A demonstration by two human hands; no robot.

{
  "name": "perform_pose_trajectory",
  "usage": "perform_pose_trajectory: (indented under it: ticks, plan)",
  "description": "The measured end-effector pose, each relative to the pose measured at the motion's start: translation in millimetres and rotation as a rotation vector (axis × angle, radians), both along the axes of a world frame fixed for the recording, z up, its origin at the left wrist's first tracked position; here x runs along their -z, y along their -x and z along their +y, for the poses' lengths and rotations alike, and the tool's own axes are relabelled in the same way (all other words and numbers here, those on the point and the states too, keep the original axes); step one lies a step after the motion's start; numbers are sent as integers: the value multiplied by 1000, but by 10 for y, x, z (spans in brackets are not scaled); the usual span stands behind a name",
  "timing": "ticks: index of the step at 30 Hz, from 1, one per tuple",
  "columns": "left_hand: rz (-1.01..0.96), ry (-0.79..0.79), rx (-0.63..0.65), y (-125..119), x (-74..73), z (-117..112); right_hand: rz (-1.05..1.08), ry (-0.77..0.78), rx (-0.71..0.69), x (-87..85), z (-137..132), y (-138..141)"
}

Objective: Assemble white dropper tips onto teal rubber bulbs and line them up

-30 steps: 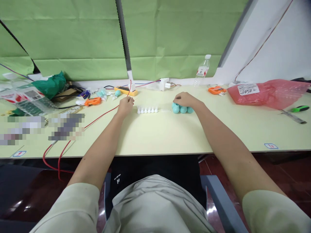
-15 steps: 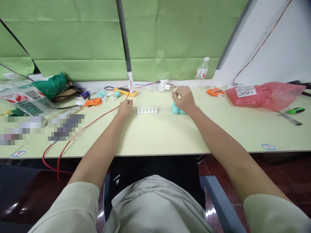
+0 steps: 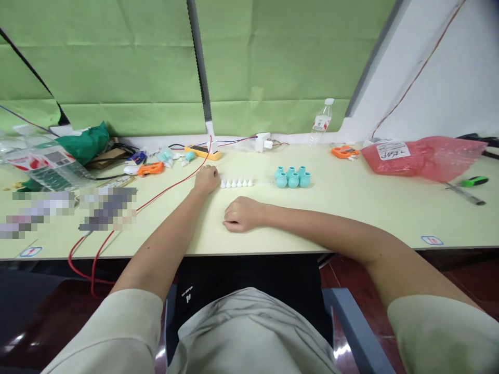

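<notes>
You wear a pale cream short-sleeved shirt, loose and creased across your front. Its wide sleeves end above the elbows, leaving both forearms bare down to your left hand and right hand. Below it, black trousers carry a small white mark.

We are seeing bright, even light casting a faint shadow under the right hand; wide-angle distortion is bowing the worktop edge, and pixelated blocks are masking the left side.
</notes>
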State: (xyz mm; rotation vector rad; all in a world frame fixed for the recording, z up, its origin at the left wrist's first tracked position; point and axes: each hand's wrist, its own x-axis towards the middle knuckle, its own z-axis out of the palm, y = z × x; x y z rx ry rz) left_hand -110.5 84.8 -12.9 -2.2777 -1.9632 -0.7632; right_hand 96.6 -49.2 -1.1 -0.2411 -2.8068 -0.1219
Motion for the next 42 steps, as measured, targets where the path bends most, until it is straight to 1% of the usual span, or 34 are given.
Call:
perform_pose_trajectory:
  ticks: [3, 6, 10, 16, 19, 29, 42]
  plan:
    - [88, 18, 0, -42, -18, 57, -17, -4, -77, 7, -91, 189]
    - [116, 55, -1, -60, -47, 138, 0, -7, -80, 37, -151, 274]
    - [93, 92, -22, -34, -60, 199, 28, 10, -22, 41, -171, 218]
    - [28, 90, -5, 52, -31, 89, 28, 39, 32, 15, -182, 188]
    - [-2, 97, -6, 63, -26, 67, 25, 45, 40, 17, -181, 200]
    - [-116, 125, -14, 83, -14, 98, 34, 69, 41, 22, -172, 192]
    - [-146, 121, -7, 81, -16, 90, 47, 94, 56, 17, -175, 182]
